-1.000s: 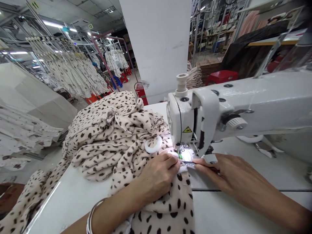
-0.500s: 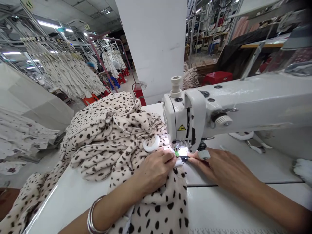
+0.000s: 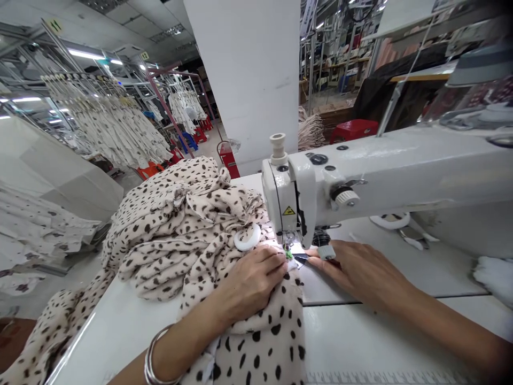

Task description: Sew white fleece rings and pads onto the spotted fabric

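Cream fabric with dark spots runs under the head of a white sewing machine. My left hand lies on it, fingers bent and closed on the cloth close beside the lit needle area. A small green piece shows at the needle, just off the left fingertips. From the right, my right hand reaches in below the machine arm, its fingers closed on a thin, dark, pointed tool whose tip is at the cloth edge. The tool's kind is unclear; its rear is hidden. A white ring-shaped piece rests on the fabric.
A large heap of the spotted fabric covers the table's left side and hangs over its edge. A white pillar stands behind. Scissors lie under the machine arm, near white fluff. Garments hang at left.
The view has shifted slightly, so the machine appears a little further left. Both hands keep nearly the same places, and the green piece at the needle looks bunched rather than straight.
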The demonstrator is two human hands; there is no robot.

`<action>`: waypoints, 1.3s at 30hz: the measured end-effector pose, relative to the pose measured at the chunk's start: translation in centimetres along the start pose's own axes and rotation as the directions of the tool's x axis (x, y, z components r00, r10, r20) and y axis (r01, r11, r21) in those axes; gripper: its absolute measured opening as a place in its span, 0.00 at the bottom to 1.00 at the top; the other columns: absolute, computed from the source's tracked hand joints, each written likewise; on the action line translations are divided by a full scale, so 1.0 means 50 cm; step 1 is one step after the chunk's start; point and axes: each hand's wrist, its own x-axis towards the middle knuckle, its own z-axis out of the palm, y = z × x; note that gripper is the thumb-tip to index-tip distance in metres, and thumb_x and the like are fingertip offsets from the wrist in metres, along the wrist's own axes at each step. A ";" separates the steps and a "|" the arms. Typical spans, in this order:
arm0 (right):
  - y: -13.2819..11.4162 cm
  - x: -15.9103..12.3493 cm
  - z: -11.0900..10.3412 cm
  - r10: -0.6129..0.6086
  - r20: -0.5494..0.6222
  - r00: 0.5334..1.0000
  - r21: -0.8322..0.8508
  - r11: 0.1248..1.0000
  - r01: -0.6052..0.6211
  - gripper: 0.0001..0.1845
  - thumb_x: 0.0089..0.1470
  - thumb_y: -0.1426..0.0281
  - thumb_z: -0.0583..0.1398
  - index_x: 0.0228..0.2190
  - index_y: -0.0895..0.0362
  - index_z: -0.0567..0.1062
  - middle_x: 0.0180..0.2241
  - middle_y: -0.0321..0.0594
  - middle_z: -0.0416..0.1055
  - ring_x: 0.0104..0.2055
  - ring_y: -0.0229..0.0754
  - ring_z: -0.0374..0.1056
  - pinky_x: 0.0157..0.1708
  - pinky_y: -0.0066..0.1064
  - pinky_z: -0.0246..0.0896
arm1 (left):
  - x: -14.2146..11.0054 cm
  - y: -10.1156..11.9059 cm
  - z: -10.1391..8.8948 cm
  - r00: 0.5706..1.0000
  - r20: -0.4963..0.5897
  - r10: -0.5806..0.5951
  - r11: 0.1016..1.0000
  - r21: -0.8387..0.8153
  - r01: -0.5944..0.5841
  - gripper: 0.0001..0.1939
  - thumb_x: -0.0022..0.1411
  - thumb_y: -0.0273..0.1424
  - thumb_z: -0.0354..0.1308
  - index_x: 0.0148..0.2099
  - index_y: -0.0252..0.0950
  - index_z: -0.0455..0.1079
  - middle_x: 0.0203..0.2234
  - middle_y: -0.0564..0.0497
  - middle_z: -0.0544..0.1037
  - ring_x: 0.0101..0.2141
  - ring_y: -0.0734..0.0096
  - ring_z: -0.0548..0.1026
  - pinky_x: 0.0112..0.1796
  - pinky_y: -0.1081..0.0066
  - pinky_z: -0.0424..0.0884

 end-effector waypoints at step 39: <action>0.070 0.003 0.057 -0.003 -0.193 0.981 -0.224 0.974 -0.041 0.20 0.60 0.70 0.45 0.42 0.57 0.73 0.34 0.50 0.66 0.38 0.54 0.65 0.36 0.46 0.60 | 0.004 -0.077 0.030 1.000 0.001 -0.006 0.999 0.046 0.006 0.13 0.71 0.24 0.47 0.46 0.31 0.74 0.40 0.46 0.79 0.45 0.70 0.76 0.41 0.74 0.75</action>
